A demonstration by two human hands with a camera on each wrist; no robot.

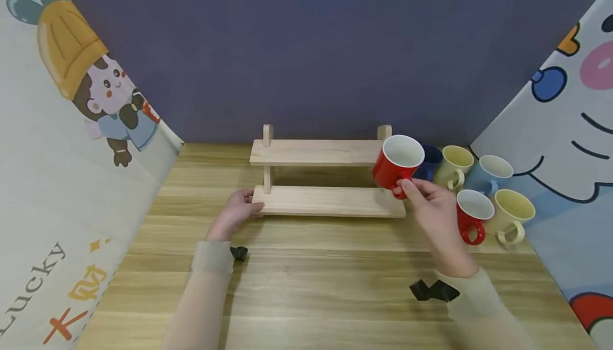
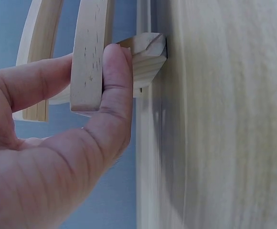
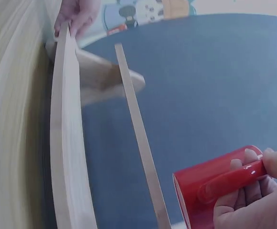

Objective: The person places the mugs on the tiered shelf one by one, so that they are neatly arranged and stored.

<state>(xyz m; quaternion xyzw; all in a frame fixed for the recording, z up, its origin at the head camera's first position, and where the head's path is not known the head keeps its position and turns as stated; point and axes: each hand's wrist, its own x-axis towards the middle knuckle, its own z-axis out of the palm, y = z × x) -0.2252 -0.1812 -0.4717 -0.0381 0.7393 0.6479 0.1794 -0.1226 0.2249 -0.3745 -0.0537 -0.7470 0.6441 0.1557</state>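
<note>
My right hand (image 1: 433, 209) pinches the handle of a red mug (image 1: 390, 169) with a white inside. The mug is upright, in front of the right end of a two-tier wooden shelf (image 1: 325, 201), and overlaps both boards in the head view. In the right wrist view the red mug (image 3: 210, 179) shows fingers and thumb around its handle. At the shelf's other end, my left hand (image 1: 234, 214) grips the left end of the lower board. Seen from the left wrist, thumb and fingers of the left hand (image 2: 81, 138) lie on opposite faces of that board (image 2: 88, 71).
Several mugs stand at the right: a dark blue mug (image 1: 429, 161), a yellow mug (image 1: 457, 161), a light blue mug (image 1: 490, 172), another red mug (image 1: 469, 214) and another yellow mug (image 1: 510, 214). The wooden table (image 1: 306, 281) meets a dark back wall (image 1: 306, 52) and printed side panels.
</note>
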